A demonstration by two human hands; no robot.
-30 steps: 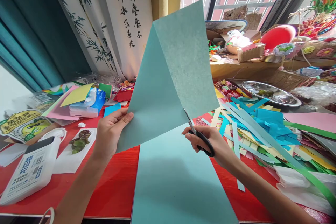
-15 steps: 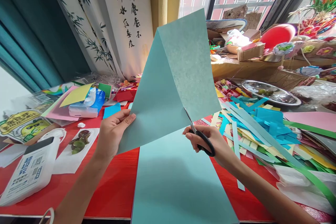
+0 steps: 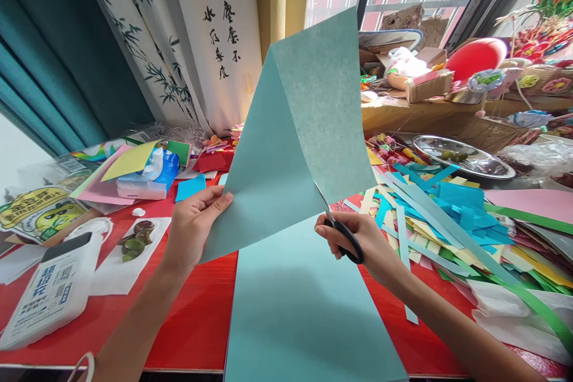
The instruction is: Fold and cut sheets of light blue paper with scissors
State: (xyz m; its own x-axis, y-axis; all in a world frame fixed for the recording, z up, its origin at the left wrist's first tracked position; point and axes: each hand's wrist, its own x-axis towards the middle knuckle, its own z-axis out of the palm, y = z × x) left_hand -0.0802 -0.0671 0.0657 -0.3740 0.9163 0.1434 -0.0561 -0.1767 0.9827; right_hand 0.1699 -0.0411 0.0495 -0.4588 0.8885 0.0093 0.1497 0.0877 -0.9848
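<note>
A large light teal sheet of paper [image 3: 264,173] is held up in front of me, its left edge pinched between the thumb and fingers of my left hand [image 3: 201,215]. My right hand [image 3: 353,236] grips scissors [image 3: 329,212] with black handles. Their blades are at the sheet's lower right, where a cut divides the paper. To the right of the cut, a wide flap [image 3: 324,95] leans back and away. Below the raised sheet, more teal paper [image 3: 308,310] lies flat on the red table [image 3: 192,322].
Many cut paper strips [image 3: 447,227] are heaped on the right, beside a metal plate [image 3: 465,158]. On the left are a white box [image 3: 49,292], dark and green pieces on white paper [image 3: 101,274], and a tissue pack [image 3: 150,176]. A cluttered shelf [image 3: 403,116] stands behind.
The flap right of the cut has tilted slightly, its upper corner shifting up and right. The scissors and my right hand have moved only a little; my left hand stays in place.
</note>
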